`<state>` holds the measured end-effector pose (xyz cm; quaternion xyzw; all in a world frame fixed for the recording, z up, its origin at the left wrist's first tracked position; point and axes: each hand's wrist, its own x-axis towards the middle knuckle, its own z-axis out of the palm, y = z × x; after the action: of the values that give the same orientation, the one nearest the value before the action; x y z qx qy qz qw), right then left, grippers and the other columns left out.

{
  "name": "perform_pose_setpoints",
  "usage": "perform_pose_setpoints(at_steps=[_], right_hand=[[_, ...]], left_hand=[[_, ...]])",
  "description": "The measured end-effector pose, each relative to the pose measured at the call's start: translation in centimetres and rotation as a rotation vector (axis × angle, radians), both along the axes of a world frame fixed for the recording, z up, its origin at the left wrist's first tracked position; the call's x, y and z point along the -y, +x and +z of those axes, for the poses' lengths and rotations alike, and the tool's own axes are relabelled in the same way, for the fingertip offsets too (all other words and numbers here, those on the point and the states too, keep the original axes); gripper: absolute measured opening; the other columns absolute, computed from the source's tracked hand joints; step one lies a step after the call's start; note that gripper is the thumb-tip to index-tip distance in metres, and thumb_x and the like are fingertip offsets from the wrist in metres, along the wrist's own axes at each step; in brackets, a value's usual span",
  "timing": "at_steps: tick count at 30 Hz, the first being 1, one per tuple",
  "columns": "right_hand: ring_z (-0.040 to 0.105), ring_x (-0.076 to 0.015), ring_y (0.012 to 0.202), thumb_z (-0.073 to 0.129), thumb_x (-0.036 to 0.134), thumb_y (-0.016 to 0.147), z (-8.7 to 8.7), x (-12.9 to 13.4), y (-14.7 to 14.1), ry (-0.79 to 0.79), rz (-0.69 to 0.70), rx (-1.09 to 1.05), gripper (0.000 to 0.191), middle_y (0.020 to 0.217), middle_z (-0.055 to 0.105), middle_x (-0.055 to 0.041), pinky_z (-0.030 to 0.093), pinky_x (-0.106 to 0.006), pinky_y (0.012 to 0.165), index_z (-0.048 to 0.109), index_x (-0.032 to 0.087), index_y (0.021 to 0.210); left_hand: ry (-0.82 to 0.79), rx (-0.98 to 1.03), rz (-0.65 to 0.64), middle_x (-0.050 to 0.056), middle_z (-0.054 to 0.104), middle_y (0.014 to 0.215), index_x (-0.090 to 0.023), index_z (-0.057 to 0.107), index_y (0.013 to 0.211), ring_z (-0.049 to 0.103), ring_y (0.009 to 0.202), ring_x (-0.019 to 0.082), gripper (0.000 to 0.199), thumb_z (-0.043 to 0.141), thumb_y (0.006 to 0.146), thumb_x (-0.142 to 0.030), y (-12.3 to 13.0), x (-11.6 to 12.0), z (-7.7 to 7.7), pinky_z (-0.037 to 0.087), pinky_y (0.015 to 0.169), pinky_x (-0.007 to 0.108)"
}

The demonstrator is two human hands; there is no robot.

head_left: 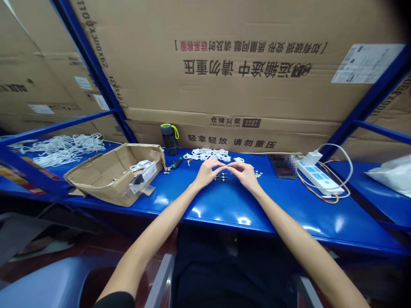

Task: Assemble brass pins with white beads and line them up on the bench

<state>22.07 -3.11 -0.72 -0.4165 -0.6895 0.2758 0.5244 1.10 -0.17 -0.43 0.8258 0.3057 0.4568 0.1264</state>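
Fingertips (222, 165) of both hands: how do they stand?

Narrow, pinched close. The left hand (207, 172) and right hand (245, 174) meet just above the blue counter (244, 214). If anything sits between them, it's too small to tell from up here.

What's directly below them?

A short row of small dark screws (221, 177) lies on the counter just under the hands, not touching them as far as I can see. Tiny white pieces (257, 173) are scattered just beside the right hand.

And further back?

A heap of white plastic parts (208, 154) lies behind the hands. To its left are a few brass bits (189, 161) and a green-handled screwdriver (176, 163), with a dark water bottle (169, 139) with a yellow-green loop standing behind them.

Left side?

An open cardboard box (114, 175) holds more white parts, and beyond it a tangle of white cords (64, 149) lies on a blue shelf.

Right side?

A blurred phone (282, 166) lies beside a white power strip (317, 176) with cables running from it, then a white plastic bag (390, 173) on a blue shelf. Large cardboard cartons (224, 77) fill the blue steel rack (369, 98) behind everything.
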Motion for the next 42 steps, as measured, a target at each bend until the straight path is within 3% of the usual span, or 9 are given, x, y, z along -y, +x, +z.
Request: perform_pose_setpoints(at_steps=[8, 13, 21, 29, 34, 42], right_hand=[[0.073, -0.0243, 0.078, 0.073, 0.049, 0.087, 0.4, 0.0, 0.3, 0.022, -0.098, 0.056, 0.029, 0.088, 0.080, -0.0053, 0.056, -0.038, 0.081, 0.081, 0.022, 0.088], [0.072, -0.0233, 0.079, 0.070, 0.045, 0.090, 0.3, 0.0, 0.3, 0.063, -0.111, 0.138, 0.026, 0.090, 0.081, -0.0052, 0.055, -0.035, 0.077, 0.080, 0.022, 0.088], [0.069, -0.0211, 0.079, 0.065, 0.039, 0.094, -1.0, -1.3, 0.7, 0.140, -0.128, 0.304, 0.023, 0.094, 0.080, -0.0051, 0.054, -0.034, 0.080, 0.080, 0.022, 0.091], [0.067, -0.0201, 0.078, 0.067, 0.035, 0.094, -2.5, -2.7, 0.7, 0.096, -0.134, 0.418, 0.018, 0.093, 0.078, -0.0048, 0.052, -0.033, 0.080, 0.081, 0.023, 0.092], [0.068, -0.0196, 0.081, 0.068, 0.032, 0.093, -2.9, -2.9, 0.7, 0.051, -0.158, 0.452, 0.016, 0.098, 0.079, -0.0033, 0.051, -0.031, 0.078, 0.082, 0.025, 0.090], [0.067, -0.0194, 0.081, 0.068, 0.033, 0.093, -3.0, -3.4, 0.6, 0.022, -0.193, 0.522, 0.016, 0.100, 0.078, -0.0026, 0.050, -0.031, 0.073, 0.084, 0.027, 0.091]], left_hand=[[0.020, 0.004, 0.070, 0.002, 0.079, 0.096, -0.024, 0.082, 0.099, 0.066, 0.090, 0.021, 0.021, 0.070, 0.098, -0.042, -0.2, -0.3, 0.1, 0.049, 0.092, 0.036], [0.037, -0.107, 0.079, 0.003, 0.078, 0.100, -0.025, 0.081, 0.105, 0.066, 0.095, 0.021, 0.024, 0.065, 0.101, -0.042, -0.5, -0.5, 0.0, 0.047, 0.093, 0.037], [0.053, -0.296, 0.125, 0.004, 0.078, 0.106, -0.025, 0.080, 0.111, 0.064, 0.101, 0.022, 0.025, 0.059, 0.104, -0.038, -0.6, -0.8, -0.3, 0.044, 0.095, 0.038], [0.010, -0.431, 0.179, 0.006, 0.074, 0.117, -0.025, 0.078, 0.118, 0.061, 0.111, 0.025, 0.029, 0.052, 0.106, -0.028, -0.7, -0.8, -0.8, 0.045, 0.094, 0.040], [-0.027, -0.493, 0.173, 0.005, 0.068, 0.132, -0.027, 0.079, 0.120, 0.058, 0.120, 0.026, 0.048, 0.045, 0.095, -0.005, -0.7, -0.6, -0.9, 0.044, 0.100, 0.044], [-0.056, -0.507, 0.227, 0.005, 0.068, 0.133, -0.028, 0.081, 0.116, 0.057, 0.122, 0.027, 0.053, 0.043, 0.089, -0.003, -0.7, -0.3, -0.6, 0.044, 0.102, 0.046]])
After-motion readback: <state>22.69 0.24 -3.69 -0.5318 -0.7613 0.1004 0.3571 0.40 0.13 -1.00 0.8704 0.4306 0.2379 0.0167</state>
